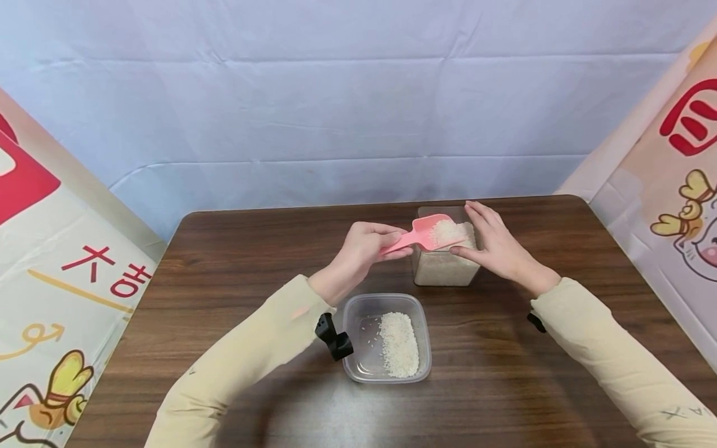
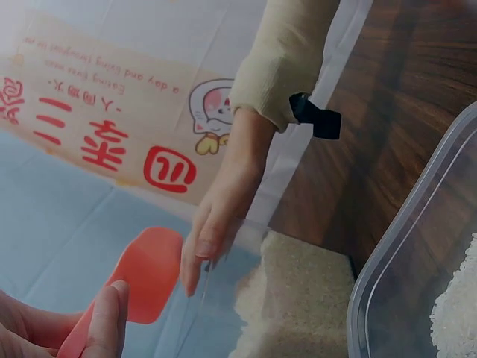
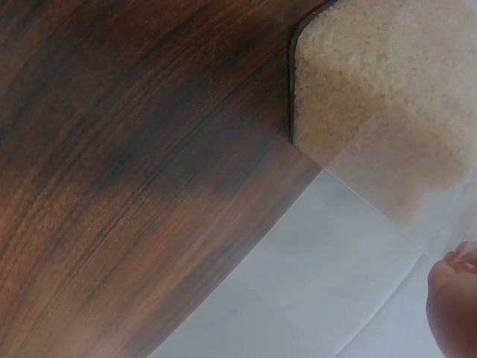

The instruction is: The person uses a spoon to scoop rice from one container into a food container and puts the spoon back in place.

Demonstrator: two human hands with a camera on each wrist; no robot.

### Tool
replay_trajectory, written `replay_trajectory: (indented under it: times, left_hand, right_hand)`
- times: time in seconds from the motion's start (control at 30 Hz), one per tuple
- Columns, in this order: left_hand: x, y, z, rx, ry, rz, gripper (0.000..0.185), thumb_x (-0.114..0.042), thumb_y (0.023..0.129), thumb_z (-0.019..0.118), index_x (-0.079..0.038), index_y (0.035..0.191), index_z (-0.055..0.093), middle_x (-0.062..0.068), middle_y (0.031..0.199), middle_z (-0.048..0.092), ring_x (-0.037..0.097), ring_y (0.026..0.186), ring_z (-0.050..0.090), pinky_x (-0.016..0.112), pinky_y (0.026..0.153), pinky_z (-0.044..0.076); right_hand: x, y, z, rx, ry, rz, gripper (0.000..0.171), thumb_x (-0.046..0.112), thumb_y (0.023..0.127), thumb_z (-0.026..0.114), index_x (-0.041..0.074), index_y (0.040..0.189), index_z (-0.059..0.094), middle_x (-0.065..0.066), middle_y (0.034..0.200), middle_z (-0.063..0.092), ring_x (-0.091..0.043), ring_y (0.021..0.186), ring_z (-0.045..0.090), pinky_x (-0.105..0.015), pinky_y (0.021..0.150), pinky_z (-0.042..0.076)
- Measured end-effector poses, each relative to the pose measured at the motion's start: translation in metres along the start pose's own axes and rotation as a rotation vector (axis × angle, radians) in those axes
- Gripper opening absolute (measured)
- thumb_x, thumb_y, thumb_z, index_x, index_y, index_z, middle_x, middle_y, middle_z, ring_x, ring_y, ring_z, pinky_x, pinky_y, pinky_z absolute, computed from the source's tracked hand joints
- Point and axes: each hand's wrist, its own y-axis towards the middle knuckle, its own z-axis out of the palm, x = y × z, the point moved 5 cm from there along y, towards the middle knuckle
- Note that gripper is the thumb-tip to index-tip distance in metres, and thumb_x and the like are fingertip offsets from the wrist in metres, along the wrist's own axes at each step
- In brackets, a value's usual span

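Note:
My left hand [image 1: 366, 249] pinches the handle of a pink scoop [image 1: 423, 225] between thumb and fingers. White rice [image 1: 446, 232] lies in the scoop's blade, which is over the mouth of a tall clear container [image 1: 444, 272]. Rice fills much of that container, banked up toward one side, as the left wrist view shows through its wall. At the container's right side, my right hand [image 1: 498, 249] holds the rim, thumb at the front corner and fingers toward the back. Only a bit of the right hand [image 3: 455, 298] shows in the right wrist view.
Nearer me stands a low clear plastic tub [image 1: 358, 373], with a heap of rice [image 1: 399, 345] in its right half and a few loose grains at left. Both containers stand on a dark wooden table [image 1: 252, 249]. A pale cloth [image 1: 336, 112] hangs behind, printed sheets at both sides.

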Motion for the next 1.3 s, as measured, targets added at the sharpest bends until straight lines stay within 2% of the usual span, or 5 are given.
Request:
replay_trajectory:
  times: [0.3, 0.63, 0.87, 1.1, 1.3]
  left_hand:
    - [-0.001, -0.011, -0.006, 0.011, 0.014, 0.01, 0.023, 0.009, 0.088, 0.049, 0.016, 0.109, 0.058, 0.025, 0.102, 0.06, 0.024, 0.074, 0.067, 0.029, 0.074, 0.057]
    - [-0.001, -0.02, -0.011, 0.015, 0.008, 0.017, 0.023, 0.011, 0.088, 0.048, 0.017, 0.108, 0.057, 0.026, 0.098, 0.06, 0.019, 0.064, 0.065, 0.035, 0.08, 0.055]
    - [-0.001, -0.026, -0.015, 0.017, 0.015, 0.021, 0.024, 0.011, 0.088, 0.048, 0.018, 0.109, 0.057, 0.026, 0.096, 0.06, 0.017, 0.063, 0.065, 0.029, 0.074, 0.056]
    - [-0.001, -0.033, -0.022, 0.046, 0.029, 0.036, 0.024, 0.01, 0.087, 0.049, 0.017, 0.109, 0.057, 0.026, 0.105, 0.06, 0.017, 0.066, 0.066, 0.03, 0.078, 0.056]
    - [-0.002, -0.04, -0.027, 0.063, 0.045, 0.036, 0.024, 0.009, 0.087, 0.051, 0.016, 0.109, 0.057, 0.023, 0.106, 0.06, 0.018, 0.069, 0.067, 0.032, 0.08, 0.055]
  right_hand:
    - [-0.001, 0.0, 0.0, 0.005, -0.011, -0.001, 0.088, 0.039, 0.078, 0.069, -0.01, 0.138, 0.027, -0.022, 0.143, 0.024, -0.037, 0.132, 0.018, -0.054, 0.106, 0.023]
    - [0.0, -0.001, -0.001, 0.005, -0.008, -0.008, 0.09, 0.043, 0.078, 0.068, -0.009, 0.138, 0.026, -0.023, 0.143, 0.024, -0.037, 0.132, 0.018, -0.054, 0.106, 0.023]
    - [0.001, -0.001, -0.001, 0.003, -0.009, -0.014, 0.089, 0.041, 0.078, 0.069, -0.009, 0.138, 0.026, -0.022, 0.143, 0.024, -0.038, 0.131, 0.018, -0.054, 0.106, 0.023]
    - [0.002, -0.001, -0.002, 0.013, -0.005, -0.001, 0.091, 0.045, 0.079, 0.067, -0.008, 0.139, 0.024, -0.023, 0.143, 0.023, -0.038, 0.132, 0.018, -0.054, 0.106, 0.022]
    - [0.004, -0.001, -0.002, 0.031, 0.0, 0.03, 0.092, 0.043, 0.078, 0.068, -0.006, 0.141, 0.023, -0.022, 0.144, 0.022, -0.036, 0.133, 0.016, -0.053, 0.107, 0.022]
